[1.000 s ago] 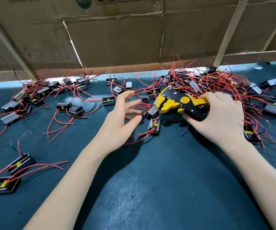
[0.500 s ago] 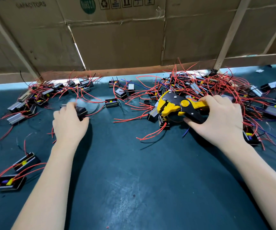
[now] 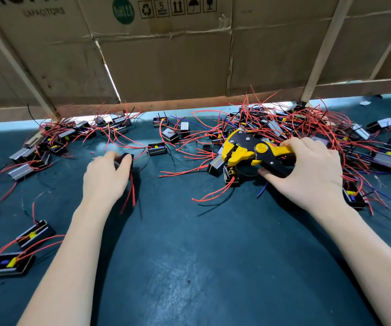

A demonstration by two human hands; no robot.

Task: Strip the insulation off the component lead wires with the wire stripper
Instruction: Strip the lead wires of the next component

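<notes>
**Stripper in the right hand, a component in the left**

The yellow-and-black wire stripper (image 3: pixel 251 154) sits right of centre on the dark green table (image 3: pixel 213 267), at the near left edge of a big tangle of components and red lead wires (image 3: pixel 307 128). Its head points left, toward the middle of the table, with its jaws over a small black component (image 3: pixel 231 176) whose red leads trail out to the near left. The right hand (image 3: pixel 307 170) grasps the stripper by its handles: fingers curled over the upper yellow handle, thumb under the lower black one.

Left of centre, well apart from the stripper, the left hand (image 3: pixel 106 177) is curled round a small black component (image 3: pixel 126 158). Only the top of that piece shows past the fingers, and its red lead wires (image 3: pixel 131 191) hang down beside the palm toward the near side.

Between the 2 hands, further back, lie a few loose components: an open black one with yellow parts inside (image 3: pixel 157 148), a closed black block (image 3: pixel 169 135) and a ribbed silver one (image 3: pixel 184 126).

At the far left is a second, smaller heap of components (image 3: pixel 60 140) with red and black leads. At the near left, 2 more black components (image 3: pixel 35 234) (image 3: pixel 11 263) lie apart from it, each with red wires.

Along the far edge of the table stands a wall of brown cardboard (image 3: pixel 166 67) braced with pale strips, printed with "CAPACITORS", a green round mark and handling symbols.
</notes>
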